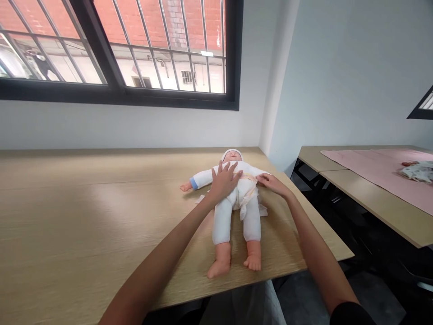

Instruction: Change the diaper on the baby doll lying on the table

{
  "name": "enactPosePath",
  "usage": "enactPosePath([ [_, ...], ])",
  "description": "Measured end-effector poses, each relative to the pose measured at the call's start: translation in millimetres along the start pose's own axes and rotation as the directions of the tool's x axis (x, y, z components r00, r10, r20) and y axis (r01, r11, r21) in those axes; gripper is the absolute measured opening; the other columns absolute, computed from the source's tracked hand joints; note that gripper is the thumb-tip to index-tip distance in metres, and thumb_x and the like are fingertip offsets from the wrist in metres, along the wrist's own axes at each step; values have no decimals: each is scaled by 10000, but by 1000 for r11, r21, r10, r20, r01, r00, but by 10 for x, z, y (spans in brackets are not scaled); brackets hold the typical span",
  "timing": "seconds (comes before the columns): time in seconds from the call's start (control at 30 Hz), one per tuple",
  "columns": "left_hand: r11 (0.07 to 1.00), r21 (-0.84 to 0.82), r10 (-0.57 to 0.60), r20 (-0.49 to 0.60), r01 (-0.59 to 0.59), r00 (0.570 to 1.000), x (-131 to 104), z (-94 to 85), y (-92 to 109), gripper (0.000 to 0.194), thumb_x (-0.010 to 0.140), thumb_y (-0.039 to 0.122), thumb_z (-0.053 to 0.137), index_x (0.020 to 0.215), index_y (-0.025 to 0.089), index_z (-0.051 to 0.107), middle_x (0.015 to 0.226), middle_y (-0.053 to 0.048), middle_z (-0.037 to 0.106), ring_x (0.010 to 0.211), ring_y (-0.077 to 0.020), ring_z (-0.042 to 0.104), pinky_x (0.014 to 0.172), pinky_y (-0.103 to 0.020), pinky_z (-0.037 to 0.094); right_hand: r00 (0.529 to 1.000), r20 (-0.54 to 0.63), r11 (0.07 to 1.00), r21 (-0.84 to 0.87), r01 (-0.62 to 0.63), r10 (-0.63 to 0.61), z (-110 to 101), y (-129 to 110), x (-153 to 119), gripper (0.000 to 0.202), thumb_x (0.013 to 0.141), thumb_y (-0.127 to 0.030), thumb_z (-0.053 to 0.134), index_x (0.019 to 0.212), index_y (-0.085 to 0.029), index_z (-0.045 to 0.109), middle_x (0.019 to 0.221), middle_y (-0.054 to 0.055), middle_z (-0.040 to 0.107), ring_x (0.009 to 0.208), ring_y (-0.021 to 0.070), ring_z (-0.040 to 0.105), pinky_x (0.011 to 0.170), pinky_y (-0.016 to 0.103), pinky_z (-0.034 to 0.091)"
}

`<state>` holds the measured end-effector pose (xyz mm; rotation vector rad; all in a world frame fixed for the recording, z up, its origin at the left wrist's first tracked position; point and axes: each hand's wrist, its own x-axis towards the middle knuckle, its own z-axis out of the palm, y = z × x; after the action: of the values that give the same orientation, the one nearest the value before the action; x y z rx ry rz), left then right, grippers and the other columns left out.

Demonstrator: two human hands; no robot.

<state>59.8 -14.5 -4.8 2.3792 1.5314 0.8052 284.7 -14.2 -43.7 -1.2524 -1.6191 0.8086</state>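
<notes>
A baby doll (221,221) lies on its back on the wooden table (101,225), head toward the wall and feet toward me. It wears a white cap, a white top with a blue cuff, and white cloth on its legs. A diaper (244,194) is around its hips, with pale tabs sticking out at both sides. My left hand (225,180) lies flat on the doll's belly at the diaper's upper edge, fingers spread. At the diaper's side edge, my right hand (271,183) has its thumb and fingers pinched together; what lies between the fingertips is too small to make out.
Behind the table runs a white wall (135,126) with a barred window (169,49). To the right, across a gap, stands another table with a pink cloth (372,167) and a bundle of patterned fabric (419,171). The near table's edge (294,273) is close to the doll's feet.
</notes>
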Motion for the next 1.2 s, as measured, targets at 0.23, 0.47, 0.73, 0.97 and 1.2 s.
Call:
enactPosePath([
  [0.23, 858, 118, 492, 92, -500, 866, -180, 148, 313, 355, 973, 405, 354, 1207, 287, 593, 1316, -26, 594, 1390, -259, 319, 1145, -610, 56, 613, 672, 865, -501, -35, 414, -150, -25, -68, 198, 585, -327, 782, 652, -166, 687, 641, 6, 643, 610, 136, 531, 547, 241, 386],
  [0.47, 796, 213, 547, 146, -566, 824, -223, 209, 300, 330, 968, 382, 389, 931, 218, 673, 1087, -59, 669, 1142, -219, 539, 1101, -512, 211, 802, 534, 960, -215, -178, 268, -165, -12, -63, 208, 735, -369, 626, 695, -169, 666, 615, 3, 617, 555, 106, 501, 520, 226, 382],
  [0.73, 868, 299, 365, 156, -396, 918, -158, 213, 523, 263, 857, 403, 568, 836, 161, 668, 968, -101, 656, 987, -260, 545, 924, -442, 344, 817, 369, 810, 226, -542, 444, -88, 81, 18, 154, 696, -300, 634, 686, -149, 609, 584, 59, 651, 443, 94, 505, 381, 190, 298],
  [0.97, 911, 300, 251, 145, -284, 957, 45, 346, 581, 186, 825, 217, 541, 674, 163, 637, 886, -96, 665, 955, -272, 523, 832, -431, 326, 869, 308, 779, 396, -486, 387, -31, 113, 24, 186, 760, -334, 681, 717, -168, 610, 570, -3, 599, 483, 77, 523, 404, 163, 362],
  [1.2, 926, 271, 241, 111, -262, 964, 9, 345, 517, 201, 846, 221, 514, 726, 164, 665, 914, -86, 674, 964, -257, 512, 839, -418, 306, 906, 345, 820, 425, -383, 244, -92, 25, -52, 292, 691, -351, 811, 833, -179, 623, 755, 20, 692, 673, 99, 644, 623, 178, 516],
])
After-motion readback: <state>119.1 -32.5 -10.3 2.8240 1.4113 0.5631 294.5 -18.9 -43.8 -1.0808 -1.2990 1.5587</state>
